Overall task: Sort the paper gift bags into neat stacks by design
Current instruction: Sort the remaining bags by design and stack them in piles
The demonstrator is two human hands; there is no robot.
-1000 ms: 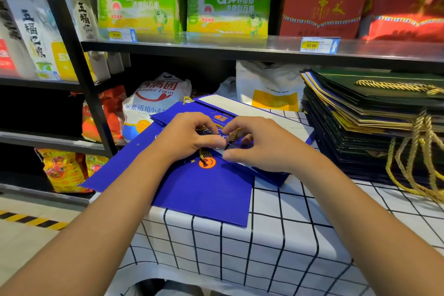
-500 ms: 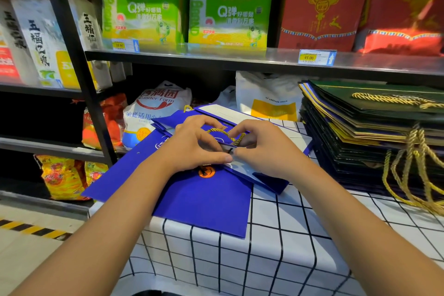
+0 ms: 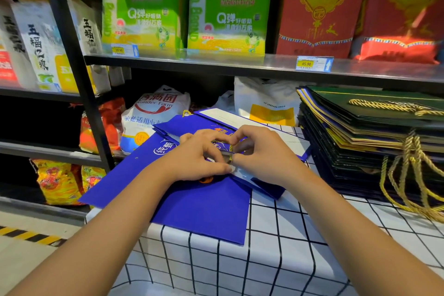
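At the far left we see dark store shelving (image 3: pixel 72 60) stocked with white sacks of rice (image 3: pixel 36 45), and on the lower shelves orange and yellow snack bags (image 3: pixel 57 182). Next to these a white flour bag (image 3: pixel 153 115) leans under the upper shelf, which carries green boxes (image 3: pixel 185 5) and red boxes (image 3: pixel 319 7). Moving right, we reach the table with its white, black-gridded cloth (image 3: pixel 276 247), where the blue gift bags (image 3: pixel 201 211) lie flat in a loose overlapping pile, the lowest one hanging past the table's left edge. Our left hand (image 3: pixel 194 158) rests on the pile with its fingers curled, fingertips pinching at the top bag's edge. Our right hand (image 3: pixel 262 154) meets it fingertip to fingertip, thumb and forefinger pinching the gold cord handle (image 3: pixel 231 151) of that same bag. At the far right stands a tall, squared stack of dark green gift bags (image 3: pixel 365 142), their gold cord handles (image 3: pixel 408 170) dangling down its front onto the cloth.
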